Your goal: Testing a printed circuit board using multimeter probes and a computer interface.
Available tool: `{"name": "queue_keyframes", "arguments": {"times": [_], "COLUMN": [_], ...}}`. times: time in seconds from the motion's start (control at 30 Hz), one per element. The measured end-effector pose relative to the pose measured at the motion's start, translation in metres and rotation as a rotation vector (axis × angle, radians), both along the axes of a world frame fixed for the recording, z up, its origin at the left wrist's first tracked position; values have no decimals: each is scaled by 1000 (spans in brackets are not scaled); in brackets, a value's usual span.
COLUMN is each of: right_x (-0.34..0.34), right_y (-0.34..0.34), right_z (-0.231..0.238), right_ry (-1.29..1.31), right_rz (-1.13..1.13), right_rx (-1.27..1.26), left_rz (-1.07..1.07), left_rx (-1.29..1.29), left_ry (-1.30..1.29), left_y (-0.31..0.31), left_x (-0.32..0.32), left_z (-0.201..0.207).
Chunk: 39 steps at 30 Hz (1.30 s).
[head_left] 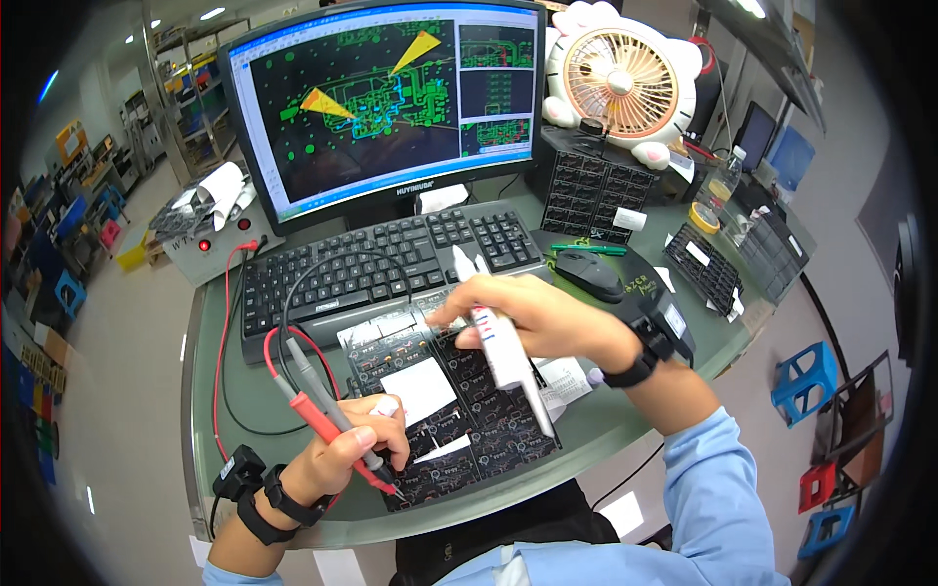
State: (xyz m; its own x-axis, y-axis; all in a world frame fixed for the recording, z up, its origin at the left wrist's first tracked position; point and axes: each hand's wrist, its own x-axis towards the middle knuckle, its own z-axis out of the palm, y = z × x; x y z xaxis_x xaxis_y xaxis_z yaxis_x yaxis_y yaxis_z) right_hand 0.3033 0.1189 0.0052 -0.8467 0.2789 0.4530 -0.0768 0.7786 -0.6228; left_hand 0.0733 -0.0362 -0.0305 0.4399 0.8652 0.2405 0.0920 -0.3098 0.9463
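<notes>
My left hand (357,444) is closed around a red test probe (318,418) and a grey test probe (311,366). Their tips point down at the lower left corner of a black panel of circuit boards (493,415). Above the panel's upper middle, my right hand (518,313) grips a white marker pen (501,356), with its index finger reaching toward the boards. The pen's narrow end slants down toward the panel's right edge. White paper pieces (418,391) lie on the panel. Part of the panel is hidden beneath my right hand.
Behind the panel stand a black keyboard (362,259) and a monitor (391,107) showing a board layout. A mouse (589,273), stacked black boards (596,190) and a white fan (620,83) are at the right. Probe leads run left to a grey box (210,249).
</notes>
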Motion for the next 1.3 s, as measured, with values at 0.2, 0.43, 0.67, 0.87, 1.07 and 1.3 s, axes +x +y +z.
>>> {"name": "queue_keyframes", "arguments": {"times": [0.2, 0.43, 0.67, 0.87, 1.07, 1.3], "right_x": [19, 11, 7, 7, 11, 15], "right_y": [-46, -68, -69, -69, -68, -55], "right_z": [-26, -31, -31, -33, -28, -17], "right_ry": [176, 86, 86, 160, 81, 196], "right_rz": [-46, -132, -131, -197, -157, -252], "right_rx": [-161, -280, -89, -98, -87, -909], "left_rz": [-33, -36, -39, 7, 12, -77], "left_rx": [-58, -49, -54, -48, -70, -34], "left_ry": [0, 54, 65, 120, 134, 80], "left_y": [7, 4, 5, 5, 5, 7], "left_x": [4, 3, 4, 6, 5, 2], "left_z": [5, 4, 4, 4, 7, 3]}}
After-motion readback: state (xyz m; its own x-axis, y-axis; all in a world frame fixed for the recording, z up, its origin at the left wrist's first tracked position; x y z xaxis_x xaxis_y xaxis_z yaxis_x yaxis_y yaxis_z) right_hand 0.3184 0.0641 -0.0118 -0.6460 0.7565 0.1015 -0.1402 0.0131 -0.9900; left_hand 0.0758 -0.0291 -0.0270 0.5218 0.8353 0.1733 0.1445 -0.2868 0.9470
